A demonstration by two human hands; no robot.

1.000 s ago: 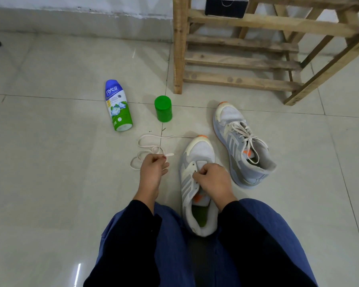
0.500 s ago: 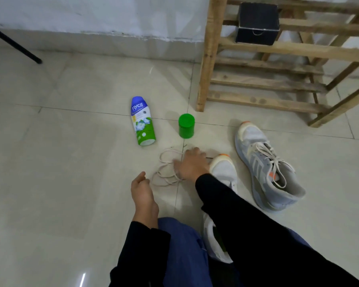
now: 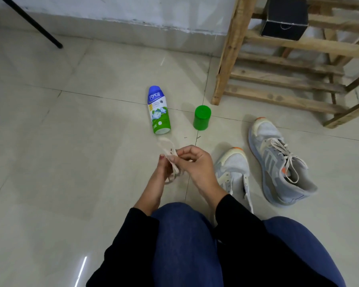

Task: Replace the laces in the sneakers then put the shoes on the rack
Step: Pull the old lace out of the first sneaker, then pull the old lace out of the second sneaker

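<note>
Pinching the lace (image 3: 173, 163) bunched between both hands, I have my right hand (image 3: 195, 162) curled with thumb and fingers closed on it, and my left hand (image 3: 164, 172) gripping it from underneath. From my hands, the unlaced shoe (image 3: 234, 168) lies at 3 o'clock, the laced shoe (image 3: 278, 162) just past it, the rack (image 3: 278, 44) at 1. A bottle (image 3: 158, 110) lies at 11, a green cap (image 3: 202, 118) at 12.

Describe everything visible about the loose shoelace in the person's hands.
The loose shoelace is a flat, cream-coloured fabric cord, bunched into several loops and blurred. Both hands hold it: the left hand grips it from below, the right hand pinches it from the right. One loop stands up past the hands; another hangs beside the left wrist. Whether that one touches the floor is unclear.
</note>
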